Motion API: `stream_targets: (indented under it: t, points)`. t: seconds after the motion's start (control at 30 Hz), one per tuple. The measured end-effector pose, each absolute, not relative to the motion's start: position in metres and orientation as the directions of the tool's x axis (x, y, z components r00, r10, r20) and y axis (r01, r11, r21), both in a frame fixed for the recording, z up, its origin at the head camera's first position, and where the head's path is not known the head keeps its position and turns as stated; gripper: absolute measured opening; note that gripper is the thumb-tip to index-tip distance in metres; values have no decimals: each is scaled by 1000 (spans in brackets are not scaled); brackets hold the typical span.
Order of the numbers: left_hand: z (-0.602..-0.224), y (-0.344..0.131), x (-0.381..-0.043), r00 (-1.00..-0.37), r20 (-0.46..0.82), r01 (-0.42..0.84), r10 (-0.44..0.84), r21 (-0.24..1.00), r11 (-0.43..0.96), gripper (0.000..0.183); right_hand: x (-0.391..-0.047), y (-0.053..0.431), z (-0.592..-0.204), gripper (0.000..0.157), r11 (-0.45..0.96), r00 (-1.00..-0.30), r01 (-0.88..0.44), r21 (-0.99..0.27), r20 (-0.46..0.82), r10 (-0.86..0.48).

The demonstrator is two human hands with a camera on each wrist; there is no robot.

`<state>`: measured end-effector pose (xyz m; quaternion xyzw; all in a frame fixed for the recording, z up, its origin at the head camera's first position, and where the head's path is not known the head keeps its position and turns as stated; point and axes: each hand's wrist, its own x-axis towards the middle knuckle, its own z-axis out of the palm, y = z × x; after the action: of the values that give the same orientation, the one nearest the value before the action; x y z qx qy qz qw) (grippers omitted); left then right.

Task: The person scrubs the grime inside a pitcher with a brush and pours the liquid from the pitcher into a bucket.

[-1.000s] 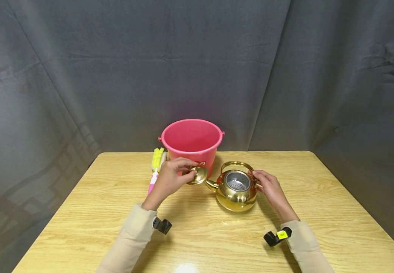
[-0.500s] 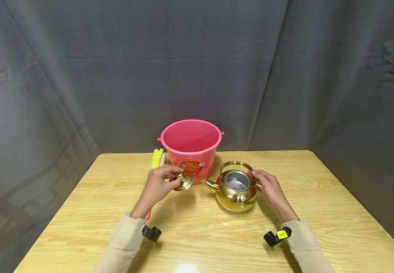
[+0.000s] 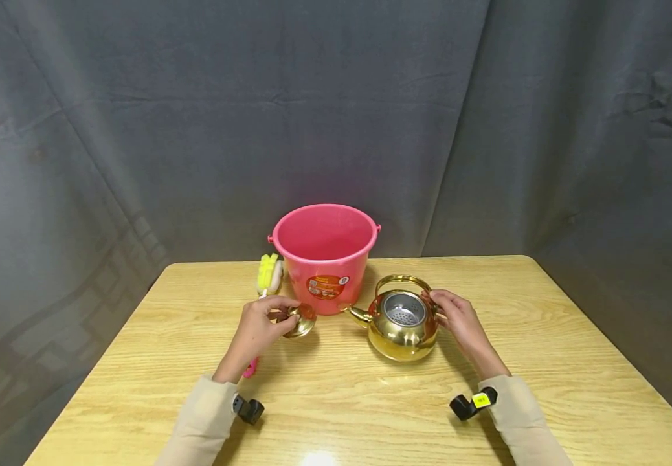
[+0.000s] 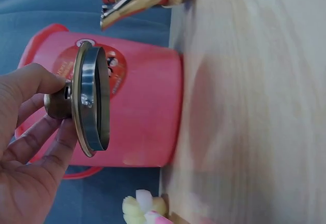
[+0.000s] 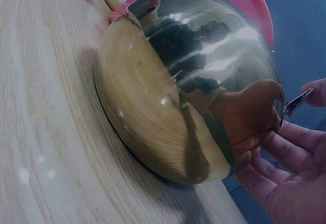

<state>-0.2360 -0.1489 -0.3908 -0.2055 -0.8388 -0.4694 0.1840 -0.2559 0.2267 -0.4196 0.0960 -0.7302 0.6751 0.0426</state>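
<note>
My left hand (image 3: 257, 331) pinches the knob of a gold lid (image 3: 304, 321), left of the kettle. In the left wrist view the lid (image 4: 84, 99) hangs apart from the wooden table, its silver inner ring facing the tabletop. A shiny gold kettle (image 3: 401, 342) stands uncovered on the table, spout to the left, arched handle (image 3: 404, 279) raised. Its round opening holds a perforated metal strainer (image 3: 404, 309). With thumb and fingers, my right hand (image 3: 463, 327) grips the right end of that handle, fingers against the kettle's side. In the right wrist view the kettle body (image 5: 178, 91) fills the middle.
Behind the lid and kettle stands a pink bucket (image 3: 355, 275) with a red label. A brush (image 3: 267, 275) with a yellow-and-white head and pink handle lies left of the bucket, partly hidden by my left hand. Grey curtains (image 3: 313, 129) hang behind the table (image 3: 359, 414).
My left hand has carried the lid left and toward me, away from the kettle spout, uncovering the bucket's label. My right hand and the kettle stay in place.
</note>
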Motion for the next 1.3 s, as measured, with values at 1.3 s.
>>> stream_targets:
  t: [1.3]
  points:
    - [-421,-158,-236,-931,282,365,231,710,602,19,-247,218,-406,48,121,-987,-157,-980,152,-51]
